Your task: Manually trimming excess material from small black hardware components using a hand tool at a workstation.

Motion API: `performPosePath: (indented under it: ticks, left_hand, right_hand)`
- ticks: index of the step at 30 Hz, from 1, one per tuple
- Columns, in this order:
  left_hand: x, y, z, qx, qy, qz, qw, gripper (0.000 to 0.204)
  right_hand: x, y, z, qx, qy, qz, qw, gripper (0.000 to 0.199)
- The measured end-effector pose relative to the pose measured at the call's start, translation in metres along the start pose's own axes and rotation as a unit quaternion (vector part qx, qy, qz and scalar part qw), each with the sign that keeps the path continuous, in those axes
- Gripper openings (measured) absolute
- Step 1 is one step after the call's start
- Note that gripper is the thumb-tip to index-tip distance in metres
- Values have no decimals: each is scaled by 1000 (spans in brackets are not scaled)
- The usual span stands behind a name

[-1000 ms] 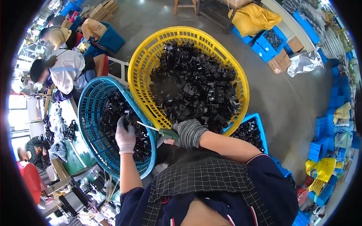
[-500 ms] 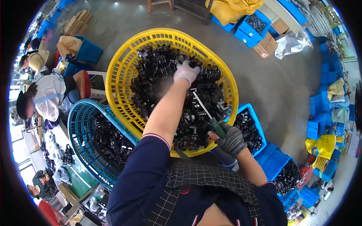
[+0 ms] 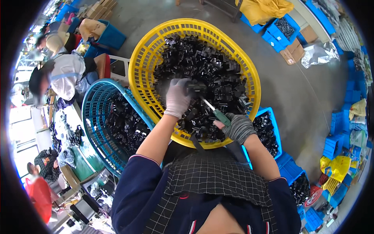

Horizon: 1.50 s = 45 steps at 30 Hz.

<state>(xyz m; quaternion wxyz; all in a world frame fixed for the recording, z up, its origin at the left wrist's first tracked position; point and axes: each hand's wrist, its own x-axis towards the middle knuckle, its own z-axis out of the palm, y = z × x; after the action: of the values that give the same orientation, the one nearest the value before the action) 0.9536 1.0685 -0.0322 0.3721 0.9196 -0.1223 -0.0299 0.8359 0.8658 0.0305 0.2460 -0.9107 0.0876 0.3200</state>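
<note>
In a white glove, my left hand [image 3: 178, 98] is closed on a small black plastic part [image 3: 197, 88] above the heap. My right hand [image 3: 239, 128], in a grey knitted glove, grips a screwdriver [image 3: 222, 116] by its green handle. Its metal shaft points up and left, with the tip close to the black part; whether they touch I cannot tell. Below both hands, a large yellow plastic basket [image 3: 255, 84] holds a deep pile of similar black parts [image 3: 230, 68].
A blue-green basket [image 3: 90, 113] of black parts stands against the yellow one at left. Blue bins [image 3: 277, 144] of parts sit at right. A person in a pale top [image 3: 66, 76] sits at left. Grey floor [image 3: 280, 82] stretches beyond the basket, with boxes and sacks farther off.
My left hand has drawn back from the far part of the pile toward me, now with a black part in it. The screwdriver tip has come near that part.
</note>
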Motion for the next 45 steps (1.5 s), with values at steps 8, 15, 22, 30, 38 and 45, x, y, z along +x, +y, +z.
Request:
performPosePath:
  ticks: [8, 15, 22, 30, 38, 45]
  left_hand:
    - [-107, -57, -82, -20, 191, -108, 975, 36]
    - [-154, -80, -132, 358, 193, -234, 883, 48]
    - [39, 26, 21, 162, 6, 185, 969, 45]
    - [149, 62, 138, 357, -256, 341, 831, 42]
    - [111, -6, 118, 144, -232, 53, 960, 45]
    - [106, 74, 112, 183, -264, 4, 947, 57]
  right_hand:
    - [6, -62, 30, -25, -36, -210, 977, 72]
    - [7, -53, 21, -31, -87, -223, 970, 73]
    - [-23, 13, 3, 76, 20, -60, 995, 61]
    - [-41, 57, 8, 225, 124, 70, 964, 53]
    - [-4, 50, 4, 78, 120, 106, 984, 52]
    - [-9, 48, 18, 114, 84, 112, 984, 53]
